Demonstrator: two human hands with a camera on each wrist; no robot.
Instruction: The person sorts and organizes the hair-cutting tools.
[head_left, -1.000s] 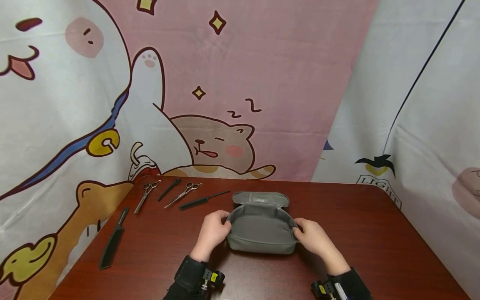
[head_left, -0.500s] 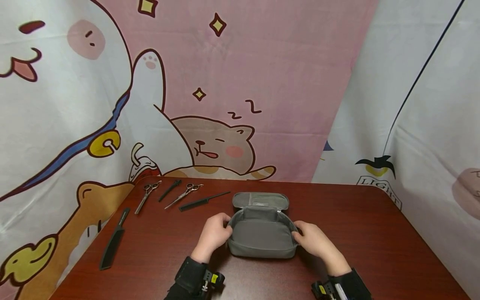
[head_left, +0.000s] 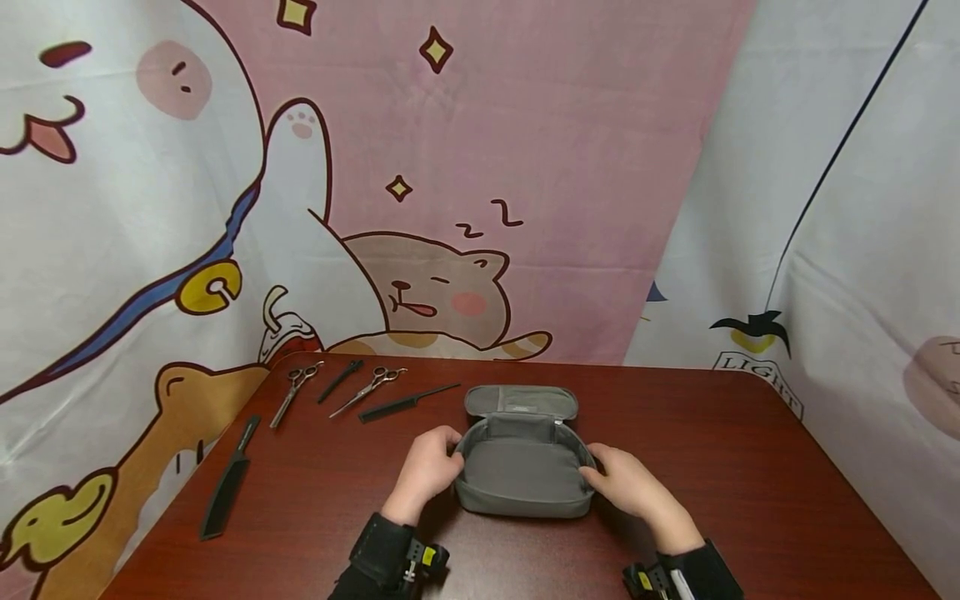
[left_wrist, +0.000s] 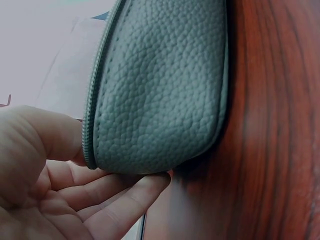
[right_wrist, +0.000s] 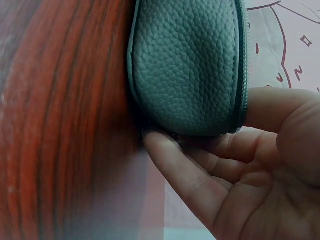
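A grey zippered pouch [head_left: 525, 507] rests on the table, unzipped, its lid [head_left: 521, 400] folded back away from the person and its inside bare. My left hand [head_left: 424, 468] pinches the pouch's left wall, thumb over the zipper edge and fingers along the outside. On the opposite side my right hand [head_left: 628, 479] grips the right wall in the same way. Both wrist views show the pebbled outer wall of the pouch [left_wrist: 160, 90], with the zipper teeth beside the thumb and the fingertips pressed at its side near the tabletop.
Left of the pouch on the brown table [head_left: 750, 500] lie a rat-tail comb [head_left: 397, 406], scissors [head_left: 369, 390], a small dark clip-like tool [head_left: 339, 381], a second pair of scissors [head_left: 294, 392] and a wide dark comb [head_left: 225, 487]. A cartoon-printed cloth [head_left: 570, 167] hangs behind.
The pouch has tipped slightly and come a little closer to the person over the first half second, both hands holding its sides. Since then almost nothing has moved.
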